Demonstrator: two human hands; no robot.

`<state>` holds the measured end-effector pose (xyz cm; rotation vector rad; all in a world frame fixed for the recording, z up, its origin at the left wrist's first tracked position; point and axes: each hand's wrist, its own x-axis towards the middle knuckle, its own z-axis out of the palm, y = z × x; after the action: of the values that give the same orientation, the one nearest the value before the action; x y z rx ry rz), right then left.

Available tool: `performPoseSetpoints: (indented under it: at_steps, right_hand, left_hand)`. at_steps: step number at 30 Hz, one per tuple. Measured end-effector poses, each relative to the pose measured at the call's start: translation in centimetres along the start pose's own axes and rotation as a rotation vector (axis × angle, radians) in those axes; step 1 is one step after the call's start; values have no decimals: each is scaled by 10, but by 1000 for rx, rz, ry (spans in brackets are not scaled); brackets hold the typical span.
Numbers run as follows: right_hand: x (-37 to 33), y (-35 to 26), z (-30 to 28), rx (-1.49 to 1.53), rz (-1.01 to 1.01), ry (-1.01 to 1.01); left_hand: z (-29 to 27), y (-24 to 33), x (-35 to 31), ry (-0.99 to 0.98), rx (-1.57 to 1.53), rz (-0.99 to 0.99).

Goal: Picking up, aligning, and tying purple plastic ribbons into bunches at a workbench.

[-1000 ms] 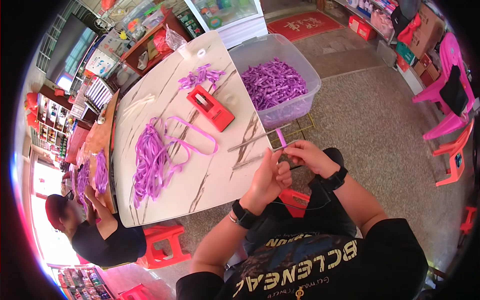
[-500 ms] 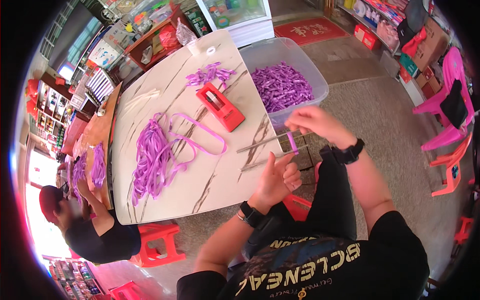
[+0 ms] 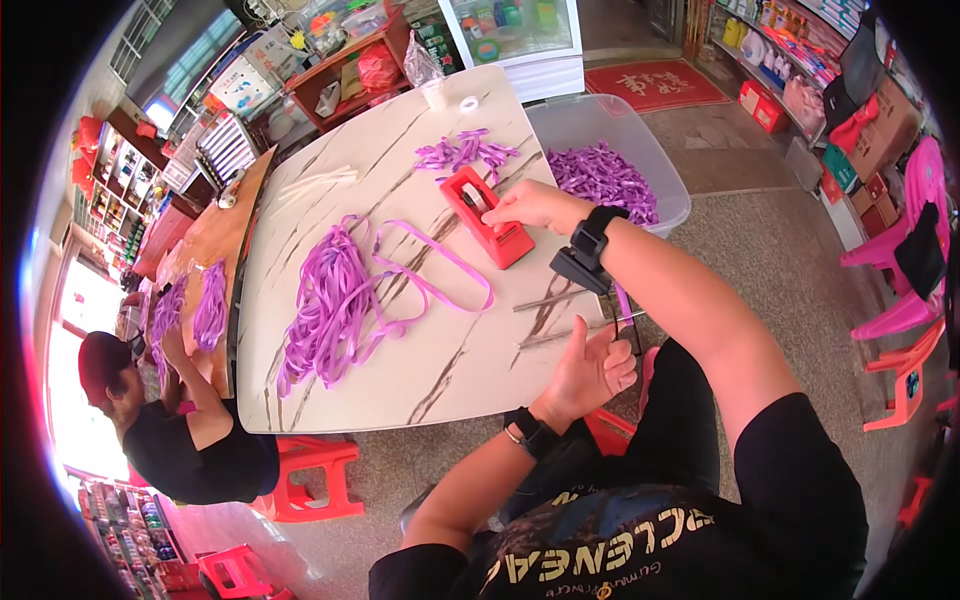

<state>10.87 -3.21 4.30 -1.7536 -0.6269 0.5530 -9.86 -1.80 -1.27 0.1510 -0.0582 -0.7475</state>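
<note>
My right hand (image 3: 537,206) reaches over the red tape dispenser (image 3: 512,245), its fingers pinched at the tape by the roll. My left hand (image 3: 590,372) is beside the table's near right edge, thumb raised and apart from the loosely curled fingers. Close to its fingertips, two thin metal rods (image 3: 548,304) jut over the tabletop. A short purple ribbon (image 3: 625,302) hangs at the rods, partly hidden by my right wrist's black device. To the left lies a heap of long purple ribbon (image 3: 328,290), one loop trailing toward the dispenser.
Short purple ribbon pieces (image 3: 468,152) lie beyond the dispenser. A clear plastic bin (image 3: 675,205) of similar pieces stands against the table's right side. White sticks (image 3: 318,181) and a tape roll (image 3: 470,103) rest on the marbled table (image 3: 450,400). Another person (image 3: 190,430) sits at left.
My right hand has left the ribbon at the rods and moved forward and left onto the tape dispenser. My left hand stays beside the rods. The whole view has shifted slightly.
</note>
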Motion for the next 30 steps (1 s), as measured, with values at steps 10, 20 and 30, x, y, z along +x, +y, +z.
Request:
performPoseSetpoints:
  at_steps: [10, 20, 30]
  right_hand:
    - [-34, -24, 3, 170, 226, -58]
    - [-58, 3, 18, -389, 31, 237]
    - [-98, -7, -39, -262, -75, -126]
  left_hand:
    - [1, 1, -2, 38, 36, 19]
    - [-1, -1, -1, -12, -7, 9]
    - [3, -1, -3, 107, 56, 4]
